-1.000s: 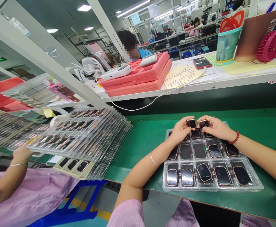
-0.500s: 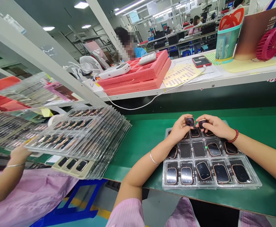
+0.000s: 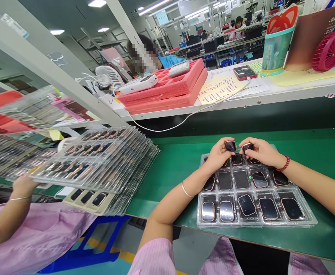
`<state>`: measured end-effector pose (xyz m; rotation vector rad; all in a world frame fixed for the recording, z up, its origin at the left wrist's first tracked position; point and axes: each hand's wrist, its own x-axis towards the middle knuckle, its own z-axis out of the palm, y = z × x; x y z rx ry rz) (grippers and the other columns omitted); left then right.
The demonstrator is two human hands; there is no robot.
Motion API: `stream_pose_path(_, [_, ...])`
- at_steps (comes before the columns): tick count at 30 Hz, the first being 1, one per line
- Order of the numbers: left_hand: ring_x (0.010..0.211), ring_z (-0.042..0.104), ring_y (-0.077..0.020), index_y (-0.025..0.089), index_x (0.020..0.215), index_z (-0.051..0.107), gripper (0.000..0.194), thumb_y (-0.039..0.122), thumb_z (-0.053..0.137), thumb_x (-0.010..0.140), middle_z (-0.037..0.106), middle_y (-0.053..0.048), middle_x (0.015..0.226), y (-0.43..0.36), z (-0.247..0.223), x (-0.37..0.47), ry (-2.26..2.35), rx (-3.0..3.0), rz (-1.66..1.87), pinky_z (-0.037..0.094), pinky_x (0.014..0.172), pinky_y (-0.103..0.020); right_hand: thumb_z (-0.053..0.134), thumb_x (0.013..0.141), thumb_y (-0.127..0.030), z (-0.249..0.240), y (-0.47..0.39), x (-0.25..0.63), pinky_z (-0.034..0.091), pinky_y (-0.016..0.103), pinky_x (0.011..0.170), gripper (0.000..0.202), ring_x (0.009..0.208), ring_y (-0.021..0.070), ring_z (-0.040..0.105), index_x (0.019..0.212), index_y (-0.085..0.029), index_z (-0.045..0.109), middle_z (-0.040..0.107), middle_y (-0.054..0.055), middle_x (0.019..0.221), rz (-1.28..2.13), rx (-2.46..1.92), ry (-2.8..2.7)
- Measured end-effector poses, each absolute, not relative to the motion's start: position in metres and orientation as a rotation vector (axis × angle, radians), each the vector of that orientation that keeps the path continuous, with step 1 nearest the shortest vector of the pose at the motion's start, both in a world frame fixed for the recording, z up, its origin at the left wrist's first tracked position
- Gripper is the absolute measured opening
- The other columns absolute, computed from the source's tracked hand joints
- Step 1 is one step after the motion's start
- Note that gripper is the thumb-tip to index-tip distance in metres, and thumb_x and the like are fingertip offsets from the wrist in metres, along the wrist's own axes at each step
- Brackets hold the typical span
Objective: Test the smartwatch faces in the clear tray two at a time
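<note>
My left hand (image 3: 219, 153) is closed on a dark watch face with a copper-coloured rim (image 3: 230, 146). In my right hand (image 3: 261, 152) is a second watch face (image 3: 248, 148), pinched between thumb and fingers. Both are raised side by side over the back row of a clear plastic tray (image 3: 313, 222). More watch faces (image 3: 269, 209) lie in the tray's compartments. Two middle-row compartments (image 3: 225, 181) show only a dark flat bottom. A small green dot (image 3: 250, 177) sits beside one middle-row watch face.
Stacked clear trays (image 3: 127, 164) stand to the left on the green table (image 3: 167, 160), with another person's hand (image 3: 25, 186) at their edge. On the shelf (image 3: 227, 100) behind are red foam (image 3: 167, 91), a phone (image 3: 245, 72), a cup (image 3: 276, 51) and a pink fan (image 3: 330, 49).
The watch face in my right hand has shifted slightly to the right and tilted. My left hand holds nearly the same place. The person behind the shelf has moved left.
</note>
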<state>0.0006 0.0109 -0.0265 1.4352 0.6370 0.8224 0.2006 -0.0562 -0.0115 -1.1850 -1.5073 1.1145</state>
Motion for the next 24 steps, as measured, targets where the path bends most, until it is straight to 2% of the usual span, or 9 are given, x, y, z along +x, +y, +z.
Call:
stream_pose_path(6, [0.098, 0.068, -0.0176, 0.019, 0.116, 0.059, 0.051, 0.013, 0.070, 0.066, 0.071, -0.006, 0.103, 0.011, -0.025, 0.000, 0.636, 1.441, 0.814, 0.051, 0.095, -0.034, 0.063, 0.072, -0.022, -0.013, -0.056, 0.201, 0.050, 0.028, 0.055, 0.026, 0.065, 0.0165, 0.063, 0.098, -0.021, 0.064, 0.072, 0.003, 0.084, 1.093, -1.170, -1.535])
stream_pose_path(10, [0.095, 0.067, -0.0166, 0.019, 0.115, 0.059, 0.052, 0.013, 0.071, 0.064, 0.071, -0.005, 0.102, 0.010, -0.024, 0.000, 0.638, 1.422, 0.812, 0.051, 0.093, -0.033, 0.062, 0.070, -0.018, -0.014, -0.056, 0.200, 0.051, 0.028, 0.062, 0.030, 0.077, 0.0185, 0.067, 0.099, -0.019, 0.065, 0.072, 0.004, 0.087, 1.063, -1.101, -1.558])
stream_pose_path(15, [0.097, 0.067, -0.0168, 0.019, 0.118, 0.058, 0.056, 0.009, 0.069, 0.063, 0.070, -0.004, 0.102, 0.012, -0.027, 0.001, 0.624, 1.402, 0.815, 0.050, 0.094, -0.033, 0.062, 0.069, -0.019, -0.012, -0.057, 0.199, 0.051, 0.029, 0.062, 0.032, 0.076, 0.0185, 0.067, 0.101, -0.018, 0.065, 0.073, 0.006, 0.090, 1.082, -1.148, -1.532])
stream_pose_path(20, [0.099, 0.066, -0.0183, 0.018, 0.116, 0.059, 0.056, 0.009, 0.073, 0.062, 0.068, -0.005, 0.103, 0.010, -0.029, 0.004, 0.621, 1.366, 0.852, 0.051, 0.096, -0.036, 0.065, 0.073, -0.029, -0.009, -0.060, 0.201, 0.053, 0.030, 0.058, 0.032, 0.073, 0.0205, 0.068, 0.104, -0.020, 0.065, 0.073, 0.008, 0.095, 1.064, -1.227, -1.572])
stream_pose_path(24, [0.101, 0.066, -0.0204, 0.017, 0.116, 0.063, 0.057, 0.009, 0.079, 0.062, 0.067, -0.007, 0.107, 0.008, -0.033, 0.007, 0.625, 1.344, 0.840, 0.050, 0.100, -0.039, 0.069, 0.076, -0.043, -0.023, -0.059, 0.210, 0.059, 0.035, 0.065, 0.035, 0.074, 0.0251, 0.073, 0.107, -0.025, 0.068, 0.076, 0.013, 0.102, 0.913, -1.351, -1.662])
